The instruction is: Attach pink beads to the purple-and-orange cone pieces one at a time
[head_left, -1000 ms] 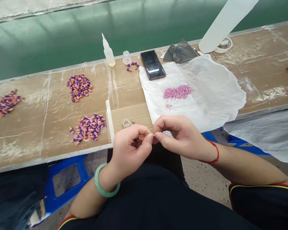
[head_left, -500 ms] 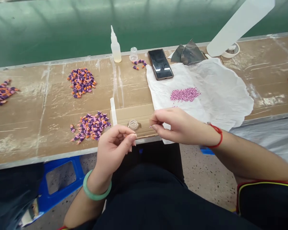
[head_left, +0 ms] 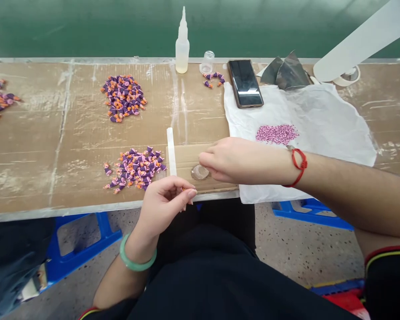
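My left hand (head_left: 168, 202) is closed in a pinch near the table's front edge. A bit of orange shows between its fingers, like the small purple, pink and orange figures in the pile (head_left: 138, 169) beside it. Over a small round clear dish (head_left: 199, 172) on a cardboard piece (head_left: 186, 155), my right hand (head_left: 231, 161) is closed with fingertips pointing down. Its fingertips are hidden now; a tiny pink piece showed there earlier. Many similar pink pieces (head_left: 276, 134) lie on a white cloth (head_left: 336, 120) to the right.
Another figure pile (head_left: 124, 98) lies farther back, with more figures (head_left: 0, 100) at far left. A dropper bottle (head_left: 182, 46), a clear small jar (head_left: 207, 62), a phone (head_left: 245, 83) and a tape roll (head_left: 348, 78) stand or lie along the back. A white strip (head_left: 171, 151) crosses the cardboard's left side.
My right hand has moved left toward my left hand and turned down over the clear dish. My left hand keeps its pinch. The camera view has shifted.
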### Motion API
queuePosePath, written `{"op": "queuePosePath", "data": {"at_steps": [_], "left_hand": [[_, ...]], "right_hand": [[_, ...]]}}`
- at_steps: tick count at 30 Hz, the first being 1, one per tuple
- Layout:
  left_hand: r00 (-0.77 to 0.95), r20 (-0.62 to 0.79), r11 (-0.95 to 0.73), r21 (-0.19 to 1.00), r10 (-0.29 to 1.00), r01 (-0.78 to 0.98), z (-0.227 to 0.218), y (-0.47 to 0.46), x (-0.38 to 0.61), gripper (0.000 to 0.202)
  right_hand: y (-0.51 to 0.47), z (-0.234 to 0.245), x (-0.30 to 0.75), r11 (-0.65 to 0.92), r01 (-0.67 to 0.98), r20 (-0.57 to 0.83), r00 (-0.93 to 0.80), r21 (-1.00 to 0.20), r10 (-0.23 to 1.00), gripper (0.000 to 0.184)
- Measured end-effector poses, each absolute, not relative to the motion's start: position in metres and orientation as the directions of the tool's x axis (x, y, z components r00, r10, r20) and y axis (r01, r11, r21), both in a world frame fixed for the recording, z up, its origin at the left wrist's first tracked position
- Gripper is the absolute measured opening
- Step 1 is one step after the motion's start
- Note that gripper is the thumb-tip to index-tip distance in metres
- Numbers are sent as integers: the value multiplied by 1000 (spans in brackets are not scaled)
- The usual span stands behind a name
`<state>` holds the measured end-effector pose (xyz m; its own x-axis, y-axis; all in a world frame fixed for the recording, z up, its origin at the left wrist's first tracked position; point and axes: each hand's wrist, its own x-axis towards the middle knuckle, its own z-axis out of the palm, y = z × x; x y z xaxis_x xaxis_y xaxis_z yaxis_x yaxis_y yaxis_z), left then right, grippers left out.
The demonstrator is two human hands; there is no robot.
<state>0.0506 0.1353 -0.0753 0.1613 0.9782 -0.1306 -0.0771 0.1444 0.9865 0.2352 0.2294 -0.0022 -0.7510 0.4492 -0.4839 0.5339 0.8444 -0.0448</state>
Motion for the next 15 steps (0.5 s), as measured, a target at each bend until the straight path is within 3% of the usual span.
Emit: {"op": "queuePosePath", "data": {"at_steps": [5, 8, 11, 13, 15], "left_hand": [[163, -153, 177, 973, 975, -147, -76, 136, 50, 9], [155, -169, 206, 942, 973, -266, -77, 135, 51, 9], [139, -153, 199, 882, 978, -428, -74, 133, 54, 10], [132, -130, 180, 844, 983, -506, -70, 131, 56, 11], [132, -106, 162, 819, 986, -550, -65, 128, 58, 10]], "right_hand": [[232, -4, 232, 859, 511, -481, -763, -41, 431, 8], [232, -3, 236, 835, 534, -377, -807, -135, 455, 14], [228, 0, 243, 689, 558, -246, -827, -462, 505, 17], [222, 2, 247, 463, 520, -227, -804, -718, 550, 13], [215, 3, 250, 218, 447, -255, -776, -867, 578, 12]]}}
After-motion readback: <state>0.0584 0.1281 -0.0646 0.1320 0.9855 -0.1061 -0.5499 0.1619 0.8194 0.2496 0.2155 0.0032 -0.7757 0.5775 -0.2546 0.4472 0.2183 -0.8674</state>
